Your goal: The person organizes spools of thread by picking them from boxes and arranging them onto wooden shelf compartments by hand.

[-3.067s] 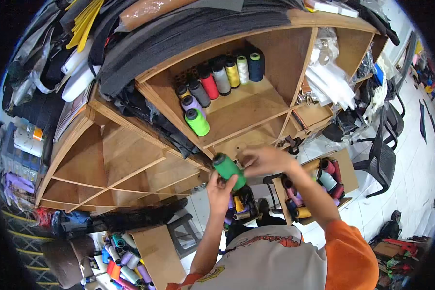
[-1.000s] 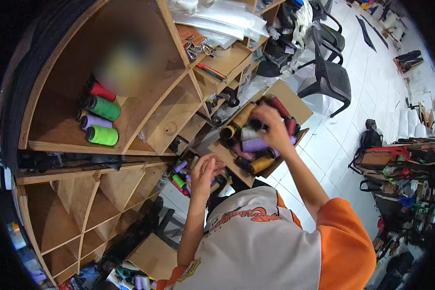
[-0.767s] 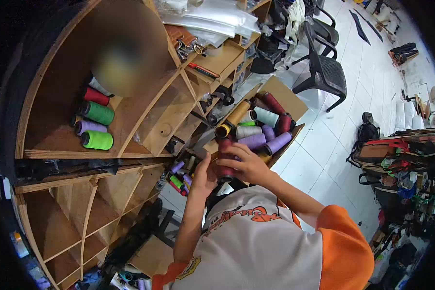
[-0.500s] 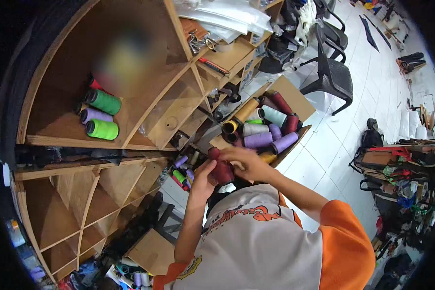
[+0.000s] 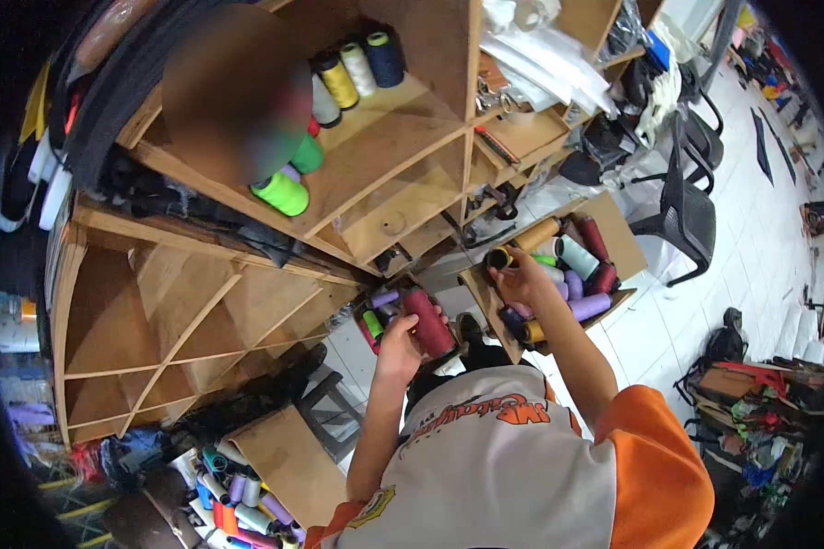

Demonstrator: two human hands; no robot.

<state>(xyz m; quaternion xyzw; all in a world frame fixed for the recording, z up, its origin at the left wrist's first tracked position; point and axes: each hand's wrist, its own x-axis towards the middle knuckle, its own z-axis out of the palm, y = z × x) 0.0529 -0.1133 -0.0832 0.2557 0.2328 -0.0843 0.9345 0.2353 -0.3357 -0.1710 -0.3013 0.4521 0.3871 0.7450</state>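
Head view: left hand [image 5: 401, 346], closed round a maroon thread spool [image 5: 429, 325]; right hand [image 5: 531, 279], fingers bent at a dark-ended spool [image 5: 500, 259] by the cardboard box [image 5: 618, 233], grip unclear; beyond, wooden shelf [image 5: 403, 128] holding upright spools.

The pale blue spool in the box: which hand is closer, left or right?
Right. The right hand is over the same box, close to the pale blue spool. The left hand is farther, outside it, holding a dark red spool.
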